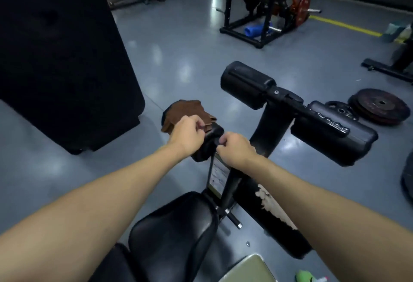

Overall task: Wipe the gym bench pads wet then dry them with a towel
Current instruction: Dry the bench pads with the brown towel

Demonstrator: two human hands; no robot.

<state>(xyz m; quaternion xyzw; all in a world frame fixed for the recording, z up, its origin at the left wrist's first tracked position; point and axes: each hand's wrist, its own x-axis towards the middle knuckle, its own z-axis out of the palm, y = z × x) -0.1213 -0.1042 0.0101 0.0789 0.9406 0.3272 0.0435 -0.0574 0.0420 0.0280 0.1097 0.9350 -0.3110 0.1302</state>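
Under my forearms sits one black vinyl seat pad (174, 226). My left hand (186, 134) grips the brown cloth towel (183, 112) draped on a black roller pad (203, 149), its long axis running away leftward. My right hand (237, 150) pinches that pad's near end. Beyond my right hand are two bigger black padded rollers (245, 83), then stacked dark weight plates (380, 105).
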